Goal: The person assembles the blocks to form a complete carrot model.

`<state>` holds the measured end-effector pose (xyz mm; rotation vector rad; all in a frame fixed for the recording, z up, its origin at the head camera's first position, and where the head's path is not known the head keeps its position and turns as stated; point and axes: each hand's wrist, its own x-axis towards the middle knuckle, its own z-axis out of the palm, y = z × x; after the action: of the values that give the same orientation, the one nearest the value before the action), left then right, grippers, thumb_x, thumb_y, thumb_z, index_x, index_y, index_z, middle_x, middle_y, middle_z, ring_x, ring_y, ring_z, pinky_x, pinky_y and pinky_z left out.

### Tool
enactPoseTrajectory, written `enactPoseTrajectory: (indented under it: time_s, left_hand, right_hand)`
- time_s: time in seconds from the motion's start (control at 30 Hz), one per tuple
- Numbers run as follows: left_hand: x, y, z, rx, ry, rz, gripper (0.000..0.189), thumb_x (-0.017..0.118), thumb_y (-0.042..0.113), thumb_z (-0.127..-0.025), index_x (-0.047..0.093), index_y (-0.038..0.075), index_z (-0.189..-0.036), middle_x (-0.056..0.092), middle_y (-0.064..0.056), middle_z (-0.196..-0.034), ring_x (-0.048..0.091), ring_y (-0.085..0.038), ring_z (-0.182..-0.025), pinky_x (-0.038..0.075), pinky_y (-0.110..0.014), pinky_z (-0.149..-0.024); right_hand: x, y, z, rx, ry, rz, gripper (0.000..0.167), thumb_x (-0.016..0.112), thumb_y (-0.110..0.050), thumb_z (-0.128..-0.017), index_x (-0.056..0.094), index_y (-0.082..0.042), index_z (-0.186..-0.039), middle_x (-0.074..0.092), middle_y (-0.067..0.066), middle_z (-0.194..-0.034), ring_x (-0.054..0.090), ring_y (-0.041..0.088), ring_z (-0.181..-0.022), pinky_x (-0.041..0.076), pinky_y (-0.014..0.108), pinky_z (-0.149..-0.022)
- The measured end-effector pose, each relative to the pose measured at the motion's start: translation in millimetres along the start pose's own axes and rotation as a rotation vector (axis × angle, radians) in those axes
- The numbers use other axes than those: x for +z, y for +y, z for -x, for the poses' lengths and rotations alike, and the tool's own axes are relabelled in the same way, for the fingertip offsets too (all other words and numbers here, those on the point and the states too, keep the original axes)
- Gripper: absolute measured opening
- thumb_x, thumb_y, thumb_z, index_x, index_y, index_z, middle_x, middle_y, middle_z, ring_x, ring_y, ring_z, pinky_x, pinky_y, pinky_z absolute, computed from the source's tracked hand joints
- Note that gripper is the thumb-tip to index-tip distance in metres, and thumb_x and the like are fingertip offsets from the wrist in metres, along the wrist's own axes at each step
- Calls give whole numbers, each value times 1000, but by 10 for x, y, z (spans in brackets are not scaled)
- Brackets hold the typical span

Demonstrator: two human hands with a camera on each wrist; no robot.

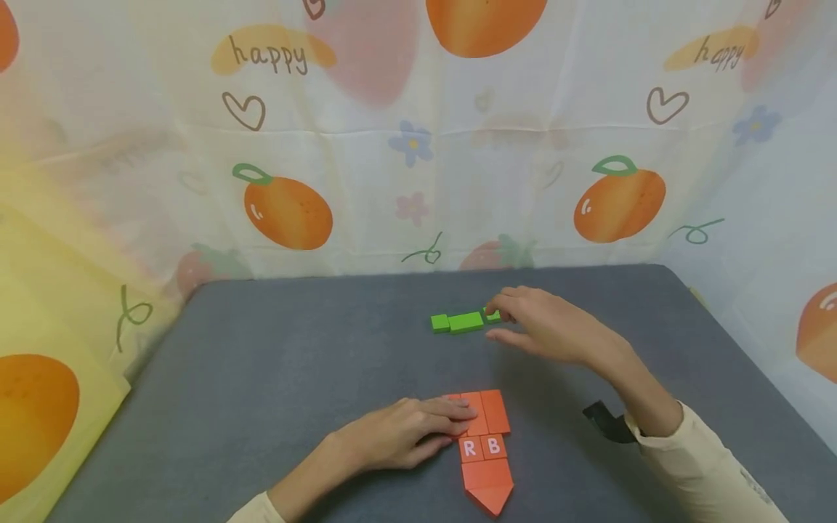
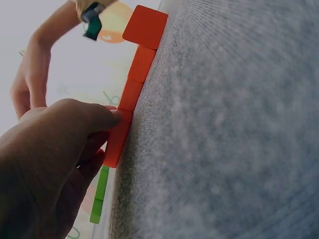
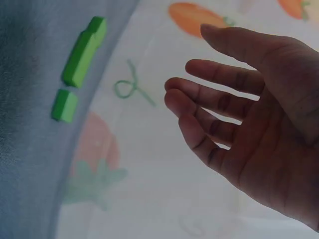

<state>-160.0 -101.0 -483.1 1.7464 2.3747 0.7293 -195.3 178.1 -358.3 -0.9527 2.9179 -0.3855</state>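
Flat orange blocks (image 1: 495,412) lie together on the table in a column. Two small squares in its middle carry a white R (image 1: 469,449) and a white B (image 1: 493,446), and a pointed block (image 1: 493,500) forms the near end. My left hand (image 1: 405,432) rests its fingers over the left edge of the upper blocks, the thumb touching their side in the left wrist view. Farther back, a row of green blocks (image 1: 466,322) lies on the table. Above its right end hovers my right hand (image 1: 546,323), fingers loosely bent with nothing between them, partly hiding the small right green block (image 1: 492,317).
A dark grey cloth covers the table (image 1: 294,349). Behind it hangs a pale curtain (image 1: 366,203) printed with oranges and hearts, and yellow fabric (image 1: 59,305) borders the left side. A dark strap (image 1: 608,423) hangs at the right sleeve.
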Motion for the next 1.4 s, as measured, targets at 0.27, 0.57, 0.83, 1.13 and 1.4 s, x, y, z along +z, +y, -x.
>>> enactPoseTrajectory:
  time_s: [0.27, 0.57, 0.83, 1.13, 1.4]
  left_hand:
    - [-6, 9, 4, -4, 3, -10, 26, 62, 13, -105, 75, 9, -127, 64, 1, -150, 55, -14, -146, 52, -27, -113]
    - [8, 30, -19, -24, -18, 8, 26, 60, 14, -106, 75, 10, -128, 62, 3, -151, 53, -12, -147, 51, -27, -114]
    - [17, 19, 1, -20, -10, -1, 25, 60, 15, -106, 75, 10, -126, 62, 4, -151, 53, -12, -146, 53, -27, -112]
    - [4, 10, 12, -33, -22, 18, 26, 60, 15, -107, 75, 10, -127, 61, 3, -152, 53, -12, -147, 51, -28, -114]
    - [2, 8, -3, -36, -28, 27, 27, 60, 14, -107, 74, 9, -128, 61, 3, -152, 53, -13, -147, 51, -30, -115]
  right_hand:
    - [239, 293, -473, -15, -64, -32, 27, 70, -16, -101, 71, -1, -123, 70, 16, -120, 68, 31, -108, 59, 46, -92]
    - [555, 506, -725, -70, -93, 129, 36, 81, -9, -91, 73, -2, -126, 71, 17, -128, 65, 40, -117, 56, 53, -97]
    - [627, 497, -731, -52, -135, 132, 37, 81, -10, -91, 73, -4, -127, 71, 16, -129, 64, 39, -120, 55, 54, -100]
    - [676, 551, -710, -52, -140, 45, 21, 78, -10, -89, 75, -3, -109, 73, 12, -110, 67, 26, -99, 57, 41, -84]
    - [666, 585, -603, -50, -144, -1, 23, 79, -13, -85, 71, -4, -105, 67, 8, -99, 54, 15, -82, 50, 34, -73]
